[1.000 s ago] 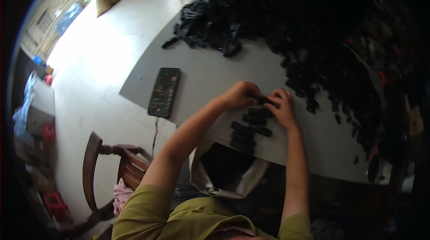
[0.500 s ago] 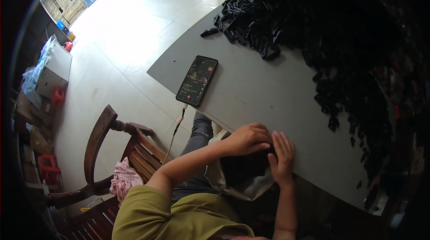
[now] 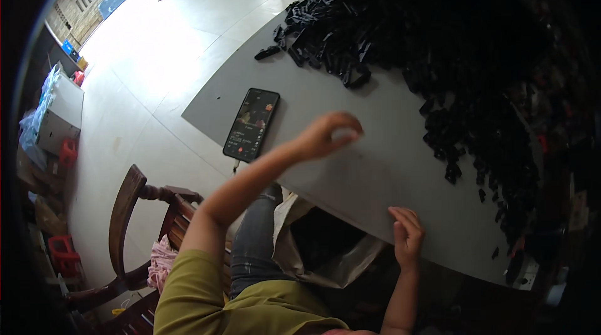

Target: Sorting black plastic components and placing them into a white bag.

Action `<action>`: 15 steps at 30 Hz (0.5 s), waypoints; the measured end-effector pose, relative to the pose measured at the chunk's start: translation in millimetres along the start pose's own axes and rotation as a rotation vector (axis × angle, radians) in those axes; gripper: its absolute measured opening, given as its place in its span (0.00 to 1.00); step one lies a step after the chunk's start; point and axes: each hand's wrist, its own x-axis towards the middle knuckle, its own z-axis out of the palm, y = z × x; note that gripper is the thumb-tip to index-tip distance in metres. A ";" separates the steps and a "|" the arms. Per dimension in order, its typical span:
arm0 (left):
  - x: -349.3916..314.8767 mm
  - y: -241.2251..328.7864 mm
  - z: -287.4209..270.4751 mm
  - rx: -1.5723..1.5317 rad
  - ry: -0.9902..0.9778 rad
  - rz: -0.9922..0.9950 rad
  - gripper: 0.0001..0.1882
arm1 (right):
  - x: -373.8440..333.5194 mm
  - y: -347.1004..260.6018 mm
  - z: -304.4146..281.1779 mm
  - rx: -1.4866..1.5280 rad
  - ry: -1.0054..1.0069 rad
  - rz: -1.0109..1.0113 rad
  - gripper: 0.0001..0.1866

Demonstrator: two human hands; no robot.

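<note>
Presently, the left hand is over the counter, its grip spread, thumb apart from curved fingers. The right hand is at the near edge, grip loosely spread, fingers bent. Black pieces lie heaped across the counter's far and right parts. An open bag sits below the near edge, its inside dark.
</note>
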 end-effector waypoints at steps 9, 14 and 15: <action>90.3 -157.0 -104.6 0.935 0.500 -0.276 0.27 | 12.4 18.7 3.9 -0.204 0.064 -0.028 0.08; 128.6 -131.2 -76.6 1.015 0.179 -0.670 0.38 | 15.9 17.1 -2.0 -0.223 0.060 -0.018 0.09; 127.4 -132.4 -78.7 1.040 0.154 -0.661 0.39 | 17.7 17.7 -2.0 -0.205 0.026 -0.005 0.07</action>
